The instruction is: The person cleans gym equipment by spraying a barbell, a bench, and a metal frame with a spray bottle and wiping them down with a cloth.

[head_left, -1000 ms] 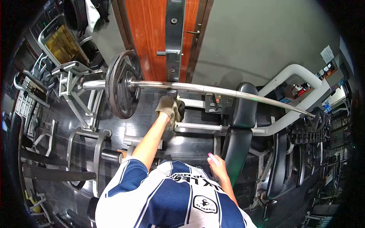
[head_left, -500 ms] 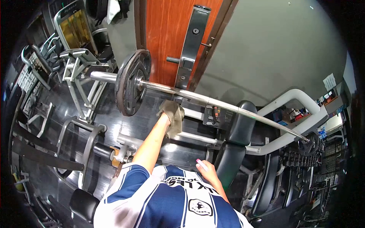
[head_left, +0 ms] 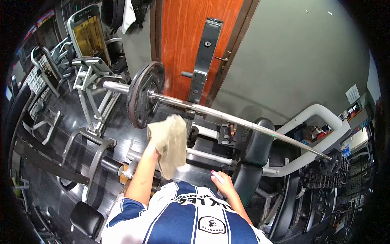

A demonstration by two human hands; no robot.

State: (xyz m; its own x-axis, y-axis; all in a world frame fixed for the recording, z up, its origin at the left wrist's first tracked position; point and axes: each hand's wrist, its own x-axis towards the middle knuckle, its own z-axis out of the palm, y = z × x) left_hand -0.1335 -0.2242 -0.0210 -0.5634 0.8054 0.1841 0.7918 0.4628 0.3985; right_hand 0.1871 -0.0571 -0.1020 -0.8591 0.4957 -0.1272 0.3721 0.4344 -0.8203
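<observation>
A beige cloth [head_left: 171,140] drapes over my left hand [head_left: 152,149], which grips it with most of its fingers hidden underneath. The cloth hangs in front of the bench rack, below the barbell [head_left: 211,112] and close to its black weight plate [head_left: 142,95]. My right hand [head_left: 226,185] is closed around a small white object with a pink end [head_left: 216,175]; the rest of it is hidden in the palm. That hand stays low by my shirt, left of the black padded bench [head_left: 245,173].
Behind the bar, a dark rack upright [head_left: 207,53] stands before an orange wooden door [head_left: 178,36]. A white curved frame [head_left: 325,118] rises at right, with a dumbbell rack [head_left: 323,175] beyond. Grey-framed machines [head_left: 91,77] crowd the left side.
My left hand has drawn the cloth back from the rack just under the bar, leftward and nearer to me. The cloth now hangs more spread out. My right hand stays nearly in place.
</observation>
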